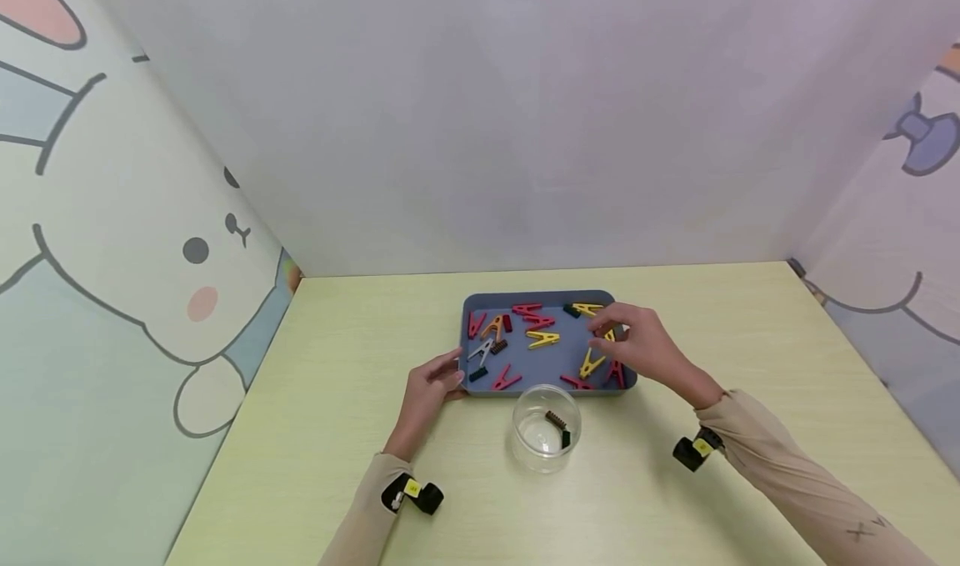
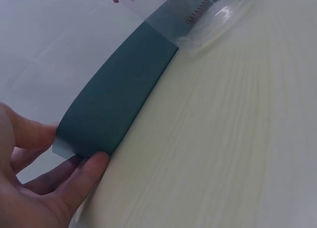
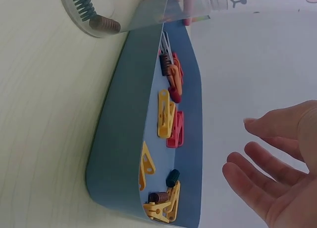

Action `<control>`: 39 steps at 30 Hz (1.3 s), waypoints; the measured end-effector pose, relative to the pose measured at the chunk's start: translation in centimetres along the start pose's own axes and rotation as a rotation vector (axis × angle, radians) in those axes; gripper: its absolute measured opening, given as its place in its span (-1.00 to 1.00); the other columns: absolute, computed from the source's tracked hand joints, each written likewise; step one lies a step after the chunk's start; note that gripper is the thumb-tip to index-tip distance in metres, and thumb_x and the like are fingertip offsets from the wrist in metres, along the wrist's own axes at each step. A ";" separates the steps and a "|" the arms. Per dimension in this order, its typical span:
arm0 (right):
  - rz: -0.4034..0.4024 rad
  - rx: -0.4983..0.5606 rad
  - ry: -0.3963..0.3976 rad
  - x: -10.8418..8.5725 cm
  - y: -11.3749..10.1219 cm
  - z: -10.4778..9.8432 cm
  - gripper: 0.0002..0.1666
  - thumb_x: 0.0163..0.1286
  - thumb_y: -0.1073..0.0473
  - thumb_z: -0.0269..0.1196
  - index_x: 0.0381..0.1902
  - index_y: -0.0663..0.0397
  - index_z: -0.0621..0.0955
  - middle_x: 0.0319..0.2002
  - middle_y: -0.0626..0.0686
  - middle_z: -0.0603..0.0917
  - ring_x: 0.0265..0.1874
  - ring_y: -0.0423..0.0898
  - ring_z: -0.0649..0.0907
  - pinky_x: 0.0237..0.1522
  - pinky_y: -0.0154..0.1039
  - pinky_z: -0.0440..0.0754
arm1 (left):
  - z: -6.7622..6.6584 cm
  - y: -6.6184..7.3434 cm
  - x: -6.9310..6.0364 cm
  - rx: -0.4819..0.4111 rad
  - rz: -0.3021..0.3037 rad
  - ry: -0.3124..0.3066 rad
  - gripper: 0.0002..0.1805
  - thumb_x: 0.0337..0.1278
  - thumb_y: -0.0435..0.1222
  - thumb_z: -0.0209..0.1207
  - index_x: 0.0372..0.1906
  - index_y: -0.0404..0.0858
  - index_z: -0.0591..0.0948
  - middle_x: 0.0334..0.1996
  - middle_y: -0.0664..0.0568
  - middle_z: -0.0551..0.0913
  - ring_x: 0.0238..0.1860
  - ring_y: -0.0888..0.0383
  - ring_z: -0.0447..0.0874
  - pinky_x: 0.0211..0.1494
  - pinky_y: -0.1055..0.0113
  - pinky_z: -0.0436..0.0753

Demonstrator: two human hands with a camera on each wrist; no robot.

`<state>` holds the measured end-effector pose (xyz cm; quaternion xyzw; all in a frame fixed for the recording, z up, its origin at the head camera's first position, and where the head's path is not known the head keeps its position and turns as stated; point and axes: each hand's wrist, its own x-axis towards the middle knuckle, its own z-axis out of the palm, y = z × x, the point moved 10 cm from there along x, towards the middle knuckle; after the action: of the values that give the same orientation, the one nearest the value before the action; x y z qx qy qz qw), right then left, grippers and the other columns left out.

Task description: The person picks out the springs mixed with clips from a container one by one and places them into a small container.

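Note:
My left hand point(image 1: 423, 399) grips the front left corner of a blue-grey tray point(image 1: 536, 372), thumb and fingers around its wall point(image 2: 109, 89). Above the tray's right side hovers my right hand point(image 1: 633, 341); its thumb and fingers point(image 3: 252, 188) are apart with nothing visible between them. Inside the tray lie plastic clothespins in red, yellow point(image 3: 164, 114), orange point(image 1: 492, 328) and grey point(image 1: 482, 351), plus small ribbed coil-like pieces in dark green point(image 1: 477, 373), brown point(image 3: 158, 197) and red. A yellow clothespin point(image 1: 592, 363) is just below my right hand, which partly hides others.
A clear round cup point(image 1: 546, 463) stands in front of the tray, holding a brown coil-like piece point(image 3: 105, 24) and a dark green one point(image 3: 82, 5). Pale walls enclose the light wooden table point(image 1: 360, 341) at the back and sides.

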<state>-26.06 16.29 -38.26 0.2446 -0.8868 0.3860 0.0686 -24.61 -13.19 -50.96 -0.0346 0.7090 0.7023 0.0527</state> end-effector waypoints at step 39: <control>0.127 -0.018 -0.087 1.8 4.8 1.1 -0.85 0.12 0.44 0.32 -0.29 0.32 0.67 -0.27 0.25 0.66 -0.37 0.04 0.67 -0.45 -0.26 0.63 | 0.0 0.0 0.2 -0.022 -0.015 0.003 -0.53 0.15 -0.48 0.15 0.21 -0.27 0.53 -0.01 -0.21 0.59 -0.05 -0.05 0.61 -0.19 0.18 0.71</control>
<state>-29.89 17.65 -41.61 0.2035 -0.9062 0.3705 0.0076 -24.80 -13.20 -50.96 -0.0415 0.7011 0.7096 0.0566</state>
